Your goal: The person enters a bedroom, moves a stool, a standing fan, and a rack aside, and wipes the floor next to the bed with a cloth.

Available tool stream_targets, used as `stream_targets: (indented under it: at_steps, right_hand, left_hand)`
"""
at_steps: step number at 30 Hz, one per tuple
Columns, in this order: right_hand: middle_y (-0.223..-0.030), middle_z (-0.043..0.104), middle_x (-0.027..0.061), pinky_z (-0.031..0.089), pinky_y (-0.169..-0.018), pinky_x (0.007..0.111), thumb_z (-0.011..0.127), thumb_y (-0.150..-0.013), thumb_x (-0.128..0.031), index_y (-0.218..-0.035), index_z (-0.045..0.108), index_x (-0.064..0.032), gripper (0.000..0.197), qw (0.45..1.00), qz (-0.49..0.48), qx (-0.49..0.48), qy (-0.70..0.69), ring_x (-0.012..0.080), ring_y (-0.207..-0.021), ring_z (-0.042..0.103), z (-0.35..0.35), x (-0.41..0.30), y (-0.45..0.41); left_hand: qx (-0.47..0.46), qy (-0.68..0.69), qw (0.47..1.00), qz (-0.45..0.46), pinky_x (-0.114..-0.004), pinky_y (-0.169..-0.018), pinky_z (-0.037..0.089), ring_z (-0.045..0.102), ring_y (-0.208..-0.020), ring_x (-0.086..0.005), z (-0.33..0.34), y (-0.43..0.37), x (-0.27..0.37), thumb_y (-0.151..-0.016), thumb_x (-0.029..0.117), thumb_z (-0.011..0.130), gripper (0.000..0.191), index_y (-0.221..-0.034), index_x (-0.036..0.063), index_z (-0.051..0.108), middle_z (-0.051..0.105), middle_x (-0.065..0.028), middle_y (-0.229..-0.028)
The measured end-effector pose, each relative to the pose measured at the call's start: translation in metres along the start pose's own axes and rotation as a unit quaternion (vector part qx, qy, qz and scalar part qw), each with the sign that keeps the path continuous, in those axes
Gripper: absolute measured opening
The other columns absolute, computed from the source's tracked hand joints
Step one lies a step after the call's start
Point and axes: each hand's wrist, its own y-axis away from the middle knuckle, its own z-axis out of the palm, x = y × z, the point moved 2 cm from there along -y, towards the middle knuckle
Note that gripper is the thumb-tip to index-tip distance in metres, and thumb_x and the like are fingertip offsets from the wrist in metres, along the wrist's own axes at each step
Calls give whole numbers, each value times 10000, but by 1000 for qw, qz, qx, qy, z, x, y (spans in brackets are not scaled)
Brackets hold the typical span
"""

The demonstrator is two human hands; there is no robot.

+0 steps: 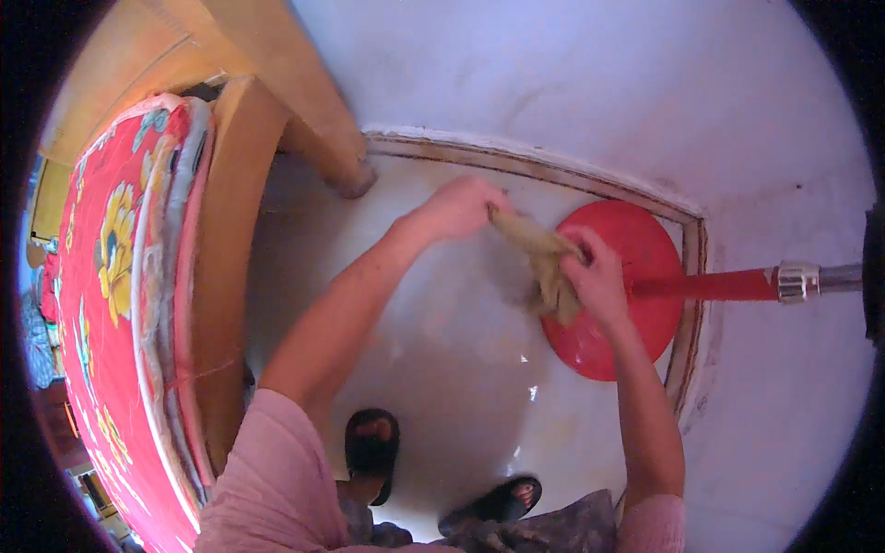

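Observation:
A yellowish-green cloth [539,245] is stretched between my two hands, with a loose part hanging down below. My left hand [473,206] grips its upper left end. My right hand [593,273] pinches the cloth at its right side. Beneath and behind my right hand is a round red base [646,235] on the floor, partly covered by that hand and the cloth. A red pole [719,284] runs from the base to the right and meets a silver collar [799,282].
A bed with a red floral cover [104,242] and a wooden side board [231,276] stands on the left, with a wooden leg [346,166] beyond. A white wall [553,83] with skirting [498,160] bounds the glossy floor [429,332]. My feet wear black slippers [372,442].

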Motion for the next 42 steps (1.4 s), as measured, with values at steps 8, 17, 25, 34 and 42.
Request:
stream_targets:
  at_steps: [8, 17, 25, 34, 42]
  right_hand:
    - [-1376, 271, 223, 273, -1026, 436, 583, -794, -176, -1398, 184, -136, 725, 939, -80, -9, 336, 454, -1234, 291, 49, 90, -88]
    - [-1380, 299, 179, 311, -990, 508, 553, -789, -199, -1359, 288, -208, 629, 896, -13, -25, 443, 453, -1199, 342, 78, 95, -92]
    - [-1357, 341, 160, 349, -930, 526, 524, -775, -161, -1352, 316, -216, 616, 840, -14, -69, 537, 410, -1163, 405, 109, 78, -33]
    - [-1359, 298, 184, 355, -877, 584, 558, -731, -110, -1306, 360, -130, 608, 871, -15, -74, 485, 439, -1192, 305, 155, 69, 83]
    - [-1365, 298, 184, 355, -880, 597, 595, -687, -155, -1304, 364, -125, 660, 839, 91, -236, 482, 444, -1249, 252, 170, 52, 210]
  left_hand:
    - [-66, -369, 912, -167, -558, -932, 331, 301, -1269, -307, 35, -2, -66, -722, 21, 531, 656, -1323, 223, 366, 284, -64, -1413]
    - [-57, -261, 937, -227, -601, -943, 307, 314, -1239, -368, 50, -3, -70, -733, 75, 584, 672, -1334, 261, 347, 333, -89, -1344]
    - [-62, -294, 910, -285, -603, -866, 366, 373, -1140, -432, 80, 56, -45, -746, 140, 591, 580, -1283, 272, 417, 365, -95, -1286]
    - [-126, -308, 882, -333, -554, -840, 401, 406, -1075, -400, 114, 166, 10, -705, 181, 624, 594, -1259, 257, 424, 393, -99, -1231]
    - [-222, -204, 898, -319, -529, -837, 391, 434, -1092, -343, 155, 276, 76, -706, 191, 624, 403, -1106, 193, 574, 487, -77, -1167]
